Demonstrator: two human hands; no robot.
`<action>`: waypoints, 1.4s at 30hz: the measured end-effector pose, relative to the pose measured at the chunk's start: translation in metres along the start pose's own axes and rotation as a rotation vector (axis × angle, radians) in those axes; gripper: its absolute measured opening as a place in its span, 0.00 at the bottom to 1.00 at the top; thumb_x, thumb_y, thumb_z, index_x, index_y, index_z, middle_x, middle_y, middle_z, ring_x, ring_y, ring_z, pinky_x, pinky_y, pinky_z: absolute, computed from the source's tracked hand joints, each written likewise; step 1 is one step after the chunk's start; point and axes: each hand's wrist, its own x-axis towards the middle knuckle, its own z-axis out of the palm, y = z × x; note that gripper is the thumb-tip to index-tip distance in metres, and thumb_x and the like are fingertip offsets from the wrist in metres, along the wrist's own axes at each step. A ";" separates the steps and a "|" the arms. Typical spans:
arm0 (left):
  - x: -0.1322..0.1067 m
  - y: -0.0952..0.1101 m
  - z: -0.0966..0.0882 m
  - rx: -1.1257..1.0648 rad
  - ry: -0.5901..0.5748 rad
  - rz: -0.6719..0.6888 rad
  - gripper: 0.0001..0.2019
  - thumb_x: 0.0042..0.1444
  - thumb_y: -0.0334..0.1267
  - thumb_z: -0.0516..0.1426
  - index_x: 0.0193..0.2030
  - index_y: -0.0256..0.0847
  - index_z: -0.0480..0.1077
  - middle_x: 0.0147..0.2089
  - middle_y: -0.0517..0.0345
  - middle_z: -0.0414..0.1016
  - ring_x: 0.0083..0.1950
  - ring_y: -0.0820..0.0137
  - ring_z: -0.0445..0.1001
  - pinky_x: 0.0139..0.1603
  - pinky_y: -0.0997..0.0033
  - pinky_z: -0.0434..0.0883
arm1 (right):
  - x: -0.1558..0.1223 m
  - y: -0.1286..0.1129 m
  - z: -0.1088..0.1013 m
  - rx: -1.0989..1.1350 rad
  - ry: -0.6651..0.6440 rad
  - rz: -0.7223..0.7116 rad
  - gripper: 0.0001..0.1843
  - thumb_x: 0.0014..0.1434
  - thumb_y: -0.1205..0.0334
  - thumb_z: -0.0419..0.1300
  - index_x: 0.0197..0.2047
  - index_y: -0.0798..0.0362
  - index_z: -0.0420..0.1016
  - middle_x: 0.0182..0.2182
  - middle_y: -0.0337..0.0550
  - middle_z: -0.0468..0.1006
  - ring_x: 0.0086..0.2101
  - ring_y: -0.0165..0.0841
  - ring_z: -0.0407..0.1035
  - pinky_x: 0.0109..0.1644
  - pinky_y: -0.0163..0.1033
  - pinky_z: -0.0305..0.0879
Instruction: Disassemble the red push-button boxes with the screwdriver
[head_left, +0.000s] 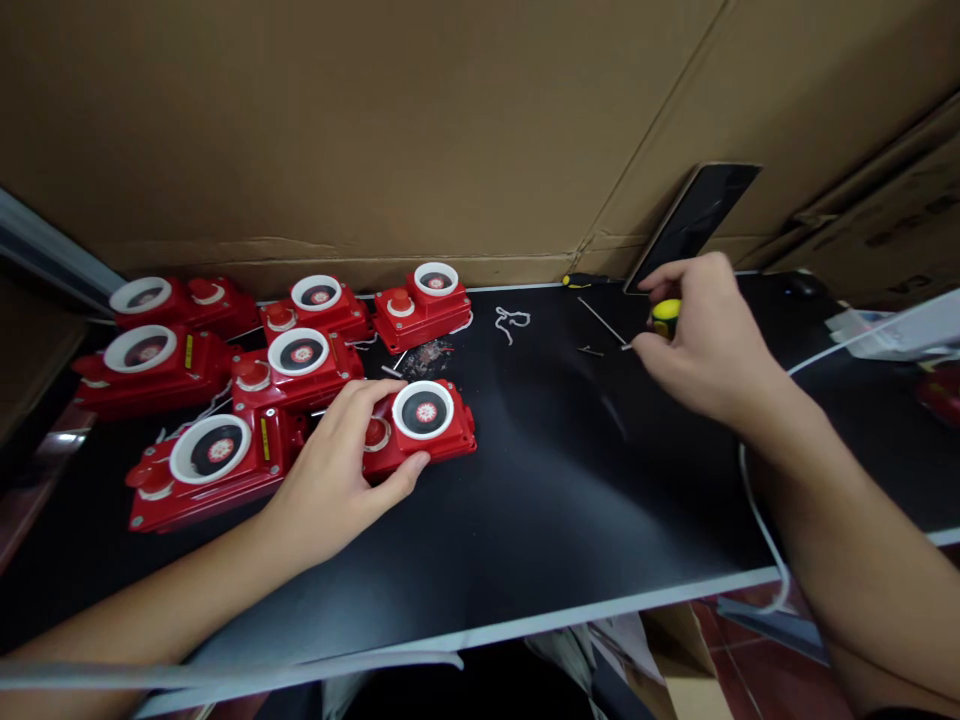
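Device [425,412], glossy red, white-rimmed

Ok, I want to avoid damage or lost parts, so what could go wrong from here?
The right hand, holding a yellow-ended tool, is close to a leaning dark slab; a bump might make the slab slide. The thin metal rod beside that hand could get knocked away. Crumbs just behind the red unit in the left hand might get caught beneath it if it shifts.

1 head view — above and behind left grip [341,470] and right grip [705,335] — facing forward and down, near the tabletop [510,530].
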 end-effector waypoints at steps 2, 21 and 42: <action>0.000 0.001 0.000 0.002 0.002 0.018 0.24 0.69 0.45 0.61 0.68 0.44 0.65 0.65 0.46 0.75 0.66 0.51 0.77 0.69 0.48 0.77 | 0.000 -0.005 -0.004 0.009 0.063 0.044 0.23 0.54 0.70 0.62 0.54 0.52 0.73 0.50 0.62 0.75 0.48 0.53 0.76 0.56 0.58 0.77; 0.002 -0.005 0.005 -0.189 -0.019 0.001 0.28 0.65 0.53 0.69 0.66 0.47 0.71 0.64 0.47 0.79 0.64 0.50 0.80 0.68 0.46 0.78 | -0.008 -0.048 -0.010 0.712 -0.107 0.033 0.20 0.65 0.44 0.73 0.54 0.43 0.80 0.45 0.48 0.88 0.48 0.52 0.85 0.48 0.54 0.85; 0.012 -0.005 -0.006 -0.233 -0.114 -0.008 0.24 0.61 0.50 0.74 0.59 0.46 0.75 0.59 0.51 0.79 0.59 0.54 0.82 0.64 0.52 0.79 | 0.046 -0.123 -0.033 0.774 -0.378 -0.224 0.15 0.75 0.58 0.63 0.61 0.46 0.71 0.47 0.41 0.82 0.29 0.32 0.77 0.33 0.40 0.79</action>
